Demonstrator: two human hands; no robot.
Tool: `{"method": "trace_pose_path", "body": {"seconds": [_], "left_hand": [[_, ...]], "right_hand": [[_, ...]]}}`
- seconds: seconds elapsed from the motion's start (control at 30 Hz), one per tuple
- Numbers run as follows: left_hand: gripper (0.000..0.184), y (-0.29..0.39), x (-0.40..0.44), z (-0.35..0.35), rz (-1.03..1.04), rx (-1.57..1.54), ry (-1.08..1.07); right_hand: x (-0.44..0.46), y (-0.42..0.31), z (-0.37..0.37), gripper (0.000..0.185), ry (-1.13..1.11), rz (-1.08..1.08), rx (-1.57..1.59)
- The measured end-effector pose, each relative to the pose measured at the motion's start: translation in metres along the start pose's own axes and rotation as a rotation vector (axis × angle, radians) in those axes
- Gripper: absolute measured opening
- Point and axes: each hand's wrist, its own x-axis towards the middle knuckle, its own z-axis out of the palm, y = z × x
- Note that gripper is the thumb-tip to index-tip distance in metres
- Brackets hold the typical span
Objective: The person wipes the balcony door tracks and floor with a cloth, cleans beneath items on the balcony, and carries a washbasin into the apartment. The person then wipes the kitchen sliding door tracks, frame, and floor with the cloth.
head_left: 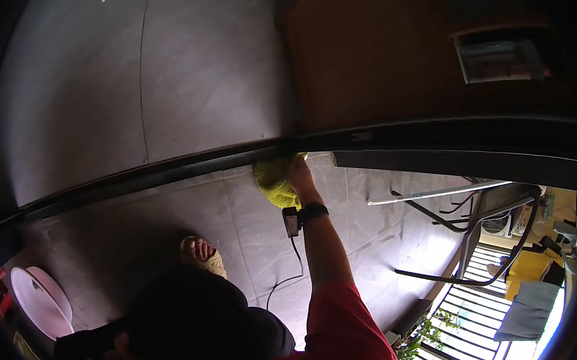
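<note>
Clock read from green cloth [276,180], lying at 12 o'clock edge of floor [142,216], close by black sill [176,161]; contact unclear
Right hand [301,175] clasped on cloth; left hand not clearly visible, state cannot be told
Step, judged: wiping beside sill; further stroke would call for cloth kept flat, cable [301,266] at 5–6 o'clock clear
Sill bounds reach at 12, running toward 9; bare floor at 8–9, foot [201,249] at 7–8; pale rod [428,193] limits 3 o'clock
</note>
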Motion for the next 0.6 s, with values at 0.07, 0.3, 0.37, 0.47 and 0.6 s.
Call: {"method": "trace_pose_path", "body": {"seconds": [0.07, 0.3, 0.37, 0.47, 0.6], "left_hand": [[0.053, 0.001, 0.0, -0.001, 0.004, -0.012, -0.025], [0.057, -0.002, -0.004, -0.005, -0.013, 0.046, 0.0], [0.059, -0.001, -0.007, -0.006, -0.032, 0.053, 0.002], [0.06, 0.0, -0.003, -0.012, -0.056, 0.058, -0.014], [0.06, -0.004, -0.009, -0.01, -0.025, 0.046, -0.013]], "right_hand": [[-0.002, 0.002, -0.002, 0.054, -0.035, 0.025, -0.12], [0.034, 0.011, -0.013, 0.063, 0.497, -0.19, -0.438], [0.035, 0.009, -0.017, 0.066, 0.456, 0.054, -0.455], [0.036, 0.014, -0.012, 0.056, 0.583, 0.075, -0.281], [0.044, 0.032, 0.007, 0.025, 0.532, -0.135, -0.504]]}}
